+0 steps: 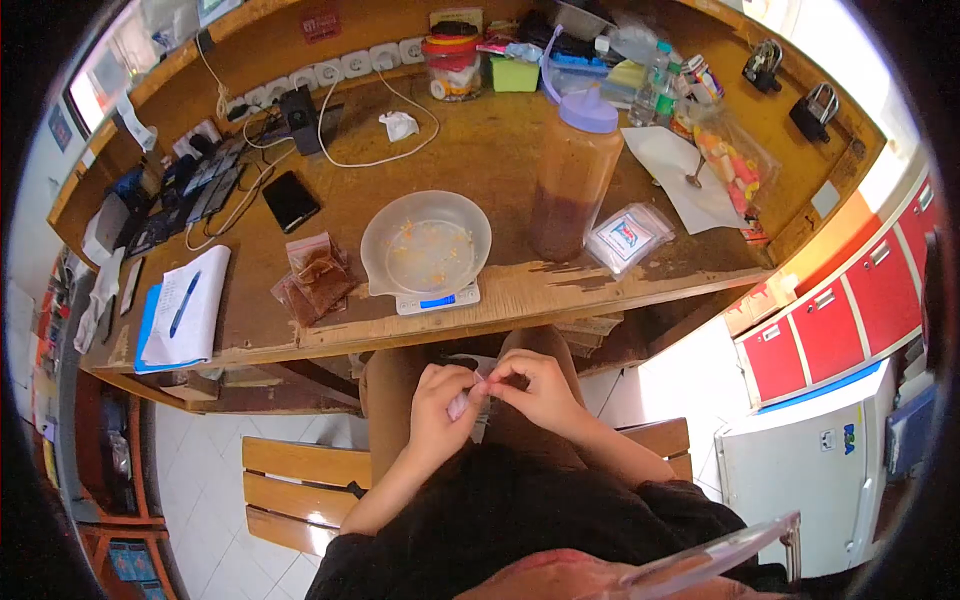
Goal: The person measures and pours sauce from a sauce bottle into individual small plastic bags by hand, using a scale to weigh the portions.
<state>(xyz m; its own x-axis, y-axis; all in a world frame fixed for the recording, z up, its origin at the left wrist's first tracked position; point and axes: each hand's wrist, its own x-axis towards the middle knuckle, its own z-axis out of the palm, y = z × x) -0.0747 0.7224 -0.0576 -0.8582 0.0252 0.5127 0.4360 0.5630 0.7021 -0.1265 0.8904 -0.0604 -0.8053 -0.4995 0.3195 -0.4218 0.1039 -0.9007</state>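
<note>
Above my lap, in front of the table edge, my left hand (443, 408) is closed on a small clear plastic bag (459, 405). My right hand (540, 388) pinches the bag's upper edge, its fingertips meeting those of the left. What the bag contains, if anything, I cannot make out. On the table, a translucent bowl (428, 240) with orange smears sits on a small digital scale (462, 298). Left of it lie plastic packets (322, 278) of reddish-brown contents. Right of it stand a squeeze bottle (575, 180) of dark brown contents with a purple cap, and a pile of clear bags (631, 238).
A phone (291, 200), a notebook (190, 305) with a blue pen (185, 303) and white cables (380, 160) are on the left. White paper (680, 180) holding a spoon (694, 176), bottles (655, 85) and a red-lidded tub (452, 68) are farther back.
</note>
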